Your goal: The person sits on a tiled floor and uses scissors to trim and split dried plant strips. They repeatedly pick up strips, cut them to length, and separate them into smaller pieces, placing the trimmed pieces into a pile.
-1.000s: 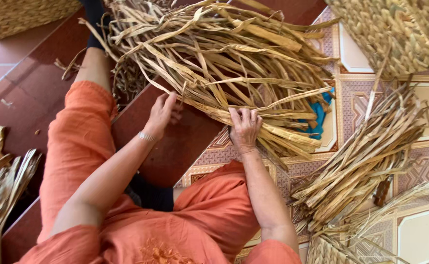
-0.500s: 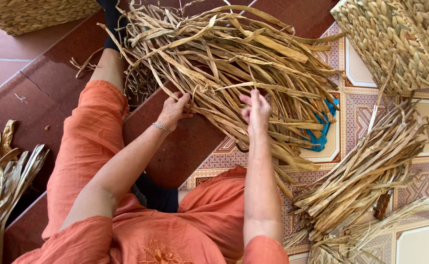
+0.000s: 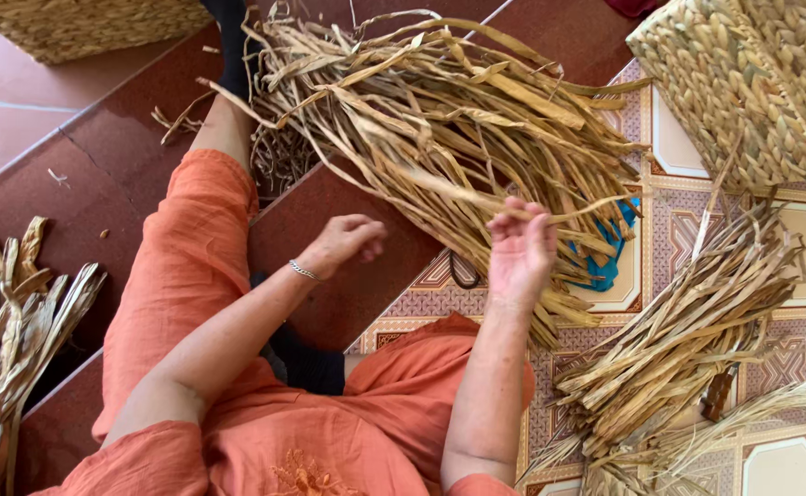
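The person wears a loose orange cotton tunic [image 3: 329,441] with short sleeves and matching orange trousers [image 3: 191,266]. Orange embroidery sits at the tunic's middle front. Just above the tunic's left sleeve, a thin silver chain bracelet [image 3: 303,270] circles the left wrist. Both forearms are bare.

Dry, matt straw-like leaf strips [image 3: 458,138], rough woven basket [image 3: 743,83], glossy tiled floor [image 3: 789,459], soft orange cloth [image 3: 329,441].

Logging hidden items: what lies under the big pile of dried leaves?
A blue object pokes out beneath the pile, resting on patterned floor tiles. Most of it is covered, so its kind is unclear.
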{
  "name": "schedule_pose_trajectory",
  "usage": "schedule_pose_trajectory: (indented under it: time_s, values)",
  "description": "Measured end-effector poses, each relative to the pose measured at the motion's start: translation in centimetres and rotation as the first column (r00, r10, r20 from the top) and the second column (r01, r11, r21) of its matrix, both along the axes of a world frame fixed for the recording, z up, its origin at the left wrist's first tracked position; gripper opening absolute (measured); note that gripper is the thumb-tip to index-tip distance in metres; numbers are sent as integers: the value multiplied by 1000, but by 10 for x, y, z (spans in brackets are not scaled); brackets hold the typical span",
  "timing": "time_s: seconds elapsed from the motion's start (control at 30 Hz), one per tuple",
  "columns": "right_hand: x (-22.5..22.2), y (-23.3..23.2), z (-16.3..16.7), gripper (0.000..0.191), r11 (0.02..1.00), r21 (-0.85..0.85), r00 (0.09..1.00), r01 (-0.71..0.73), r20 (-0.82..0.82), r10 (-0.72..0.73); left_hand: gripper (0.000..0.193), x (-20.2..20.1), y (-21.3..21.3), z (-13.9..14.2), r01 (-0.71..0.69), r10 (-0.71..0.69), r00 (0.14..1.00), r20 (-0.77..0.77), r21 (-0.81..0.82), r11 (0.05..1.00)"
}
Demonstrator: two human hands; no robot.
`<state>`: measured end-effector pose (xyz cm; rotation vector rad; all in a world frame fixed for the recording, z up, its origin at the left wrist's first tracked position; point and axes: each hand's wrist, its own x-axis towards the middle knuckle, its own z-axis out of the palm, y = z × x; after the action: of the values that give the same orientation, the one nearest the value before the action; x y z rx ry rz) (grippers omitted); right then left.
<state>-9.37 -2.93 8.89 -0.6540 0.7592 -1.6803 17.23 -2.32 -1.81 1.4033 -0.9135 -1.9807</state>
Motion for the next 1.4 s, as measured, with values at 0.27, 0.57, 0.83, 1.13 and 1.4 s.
schedule_pose_trajectory:
  time_s: [0.27,0.57,0.83,1.13,1.4]
  values:
    - [50,68,-71,17,923,346,973,-167,206,99,27,-6,28,46,-420,367,776,-513,12,907]
    - [-15,49,-83,7,953,249,958,171,185,-220,22,81,111,51,-567,498,756,-425,-43,823]
    - [-27,60,-75,6,870,272,910,411,-79,-406,22,139,97,47,-727,725,447,-524,258,636]
    - [-5,103,-65,34,727,685,243,49,-714,656,23,203,84,59,-709,633,657,-411,-50,703]
    - [-6,63,-85,35,759,555,-104,342,-780,617,15,162,121,44,-513,495,833,-249,-8,859]
